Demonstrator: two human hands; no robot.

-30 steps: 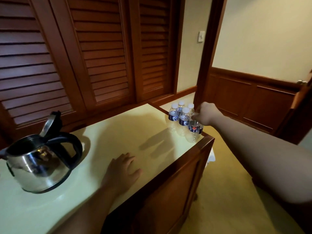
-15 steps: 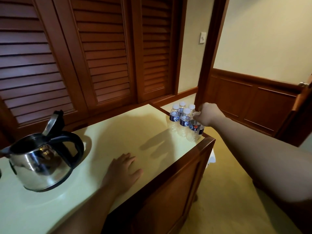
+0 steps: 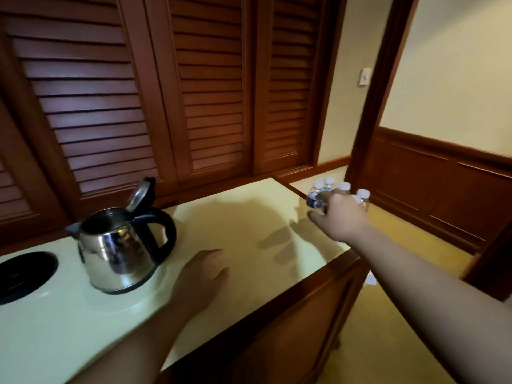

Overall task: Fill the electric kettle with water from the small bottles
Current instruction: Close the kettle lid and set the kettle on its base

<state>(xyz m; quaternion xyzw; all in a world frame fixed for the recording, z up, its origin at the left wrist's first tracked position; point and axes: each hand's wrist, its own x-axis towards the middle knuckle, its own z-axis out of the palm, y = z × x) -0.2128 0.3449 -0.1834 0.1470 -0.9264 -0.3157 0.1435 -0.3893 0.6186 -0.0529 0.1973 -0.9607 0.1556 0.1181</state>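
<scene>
A steel electric kettle (image 3: 119, 253) with a black handle stands on the left of the pale table top (image 3: 249, 231), its lid flipped up. Several small clear water bottles (image 3: 343, 187) with white caps and blue labels are clustered at the table's far right corner. My right hand (image 3: 342, 217) reaches into that cluster and is closed around one bottle (image 3: 314, 202), whose blue label shows to the left of my fingers. My left hand (image 3: 201, 273) lies flat on the table, just right of the kettle, holding nothing.
The kettle's black round base (image 3: 25, 275) sits on the table at the far left. Louvred wooden doors (image 3: 194, 92) stand behind the table. The table's wooden edge (image 3: 318, 281) drops off to carpeted floor on the right, by a panelled wall (image 3: 443, 195).
My right hand has shifted from the top of the front bottle to a grip around its body, drawing it slightly left. The view swung left, bringing the black base into sight. My left hand stayed put.
</scene>
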